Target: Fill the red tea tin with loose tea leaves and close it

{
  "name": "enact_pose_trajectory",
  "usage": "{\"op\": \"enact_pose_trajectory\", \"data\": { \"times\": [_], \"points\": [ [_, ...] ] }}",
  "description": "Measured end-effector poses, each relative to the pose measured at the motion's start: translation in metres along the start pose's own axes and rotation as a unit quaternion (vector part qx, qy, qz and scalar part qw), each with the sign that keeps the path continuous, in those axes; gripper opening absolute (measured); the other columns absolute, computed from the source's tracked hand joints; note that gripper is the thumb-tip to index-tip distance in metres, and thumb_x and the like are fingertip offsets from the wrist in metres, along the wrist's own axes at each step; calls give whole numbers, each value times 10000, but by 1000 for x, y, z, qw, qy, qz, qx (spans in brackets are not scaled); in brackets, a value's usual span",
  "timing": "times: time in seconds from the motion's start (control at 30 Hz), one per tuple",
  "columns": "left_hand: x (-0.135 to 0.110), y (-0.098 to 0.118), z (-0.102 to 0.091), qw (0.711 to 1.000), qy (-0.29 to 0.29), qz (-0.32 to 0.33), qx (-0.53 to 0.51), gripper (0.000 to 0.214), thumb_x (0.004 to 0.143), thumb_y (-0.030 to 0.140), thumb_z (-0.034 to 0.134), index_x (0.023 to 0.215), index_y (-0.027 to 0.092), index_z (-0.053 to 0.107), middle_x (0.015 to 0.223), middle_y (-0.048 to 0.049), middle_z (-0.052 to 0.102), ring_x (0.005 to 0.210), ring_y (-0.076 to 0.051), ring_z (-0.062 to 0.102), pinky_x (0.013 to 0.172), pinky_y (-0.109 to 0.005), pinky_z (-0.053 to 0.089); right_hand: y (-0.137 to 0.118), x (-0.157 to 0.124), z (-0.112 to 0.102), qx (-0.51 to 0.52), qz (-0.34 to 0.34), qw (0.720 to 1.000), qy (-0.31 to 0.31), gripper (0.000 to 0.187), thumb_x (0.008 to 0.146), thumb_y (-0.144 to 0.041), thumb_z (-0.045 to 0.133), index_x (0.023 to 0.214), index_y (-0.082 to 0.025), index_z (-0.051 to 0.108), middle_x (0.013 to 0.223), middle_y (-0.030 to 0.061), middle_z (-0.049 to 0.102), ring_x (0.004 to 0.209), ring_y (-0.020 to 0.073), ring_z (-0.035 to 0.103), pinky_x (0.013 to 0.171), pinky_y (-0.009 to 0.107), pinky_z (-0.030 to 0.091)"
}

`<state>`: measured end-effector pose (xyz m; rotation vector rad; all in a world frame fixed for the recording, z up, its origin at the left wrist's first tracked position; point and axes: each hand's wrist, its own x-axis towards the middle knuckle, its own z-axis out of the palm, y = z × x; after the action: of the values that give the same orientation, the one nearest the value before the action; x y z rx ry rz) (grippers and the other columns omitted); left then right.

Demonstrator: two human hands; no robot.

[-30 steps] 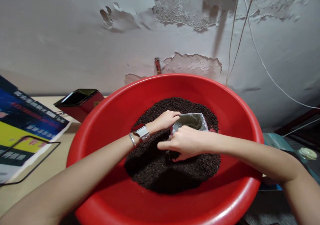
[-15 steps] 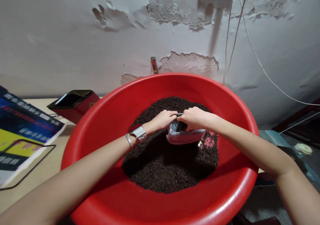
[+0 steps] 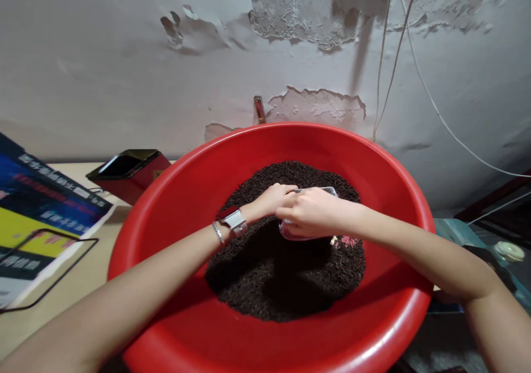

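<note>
Above the dark loose tea leaves (image 3: pixel 282 298) in the big red tub (image 3: pixel 274 351), both hands meet at a shiny, partly see-through plastic bag (image 3: pixel 329 191). My left hand (image 3: pixel 276 198), wearing a watch on its wrist, has its fingers closed at the bag's left edge. My right hand (image 3: pixel 311 212) lies across the bag's near side, its fingers curled over it. Most of the bag is hidden behind this hand; its far rim and a bit of its underside show. Beside it, a small pink patch (image 3: pixel 347 241) lies on the leaves.
To the left, a red box with a black rim (image 3: pixel 131 174) stands on the pale table (image 3: pixel 78 276), near a printed bag (image 3: pixel 45 212) and a thin black wire frame (image 3: pixel 66 273). A peeling wall (image 3: pixel 124 74) rises behind, with cables (image 3: pixel 423 79) hanging at right.
My right hand has shifted from pinching the bag's rim to lying over its near side, covering more of it. The left hand stays at the left edge.
</note>
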<state>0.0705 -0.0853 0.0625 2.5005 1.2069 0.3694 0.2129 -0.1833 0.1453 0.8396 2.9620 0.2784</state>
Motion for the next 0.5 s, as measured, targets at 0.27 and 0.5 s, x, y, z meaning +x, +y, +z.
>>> {"op": "enact_pose_trajectory", "data": {
  "times": [0.27, 0.5],
  "points": [
    [-7, 9, -7, 1000, 2, 9, -24, 320, 797, 214, 354, 880, 192, 662, 854, -15, 698, 737, -152, 596, 697, -235, 429, -44, 1, 68, 78, -118, 955, -261, 890, 630, -545, 691, 1366, -166, 364, 1227, 183, 519, 1017, 320, 574, 662, 349, 477],
    [-5, 7, -5, 1000, -1, 5, -14, 335, 792, 228, 327, 859, 180, 652, 886, -36, 696, 751, -164, 601, 702, -245, 425, -48, 3, 138, 94, -111, 926, -347, 1105, 509, -503, 777, 1425, -162, 261, 1397, 270, 312, 1244, 423, 375, 955, 519, 356]
  ]
}}
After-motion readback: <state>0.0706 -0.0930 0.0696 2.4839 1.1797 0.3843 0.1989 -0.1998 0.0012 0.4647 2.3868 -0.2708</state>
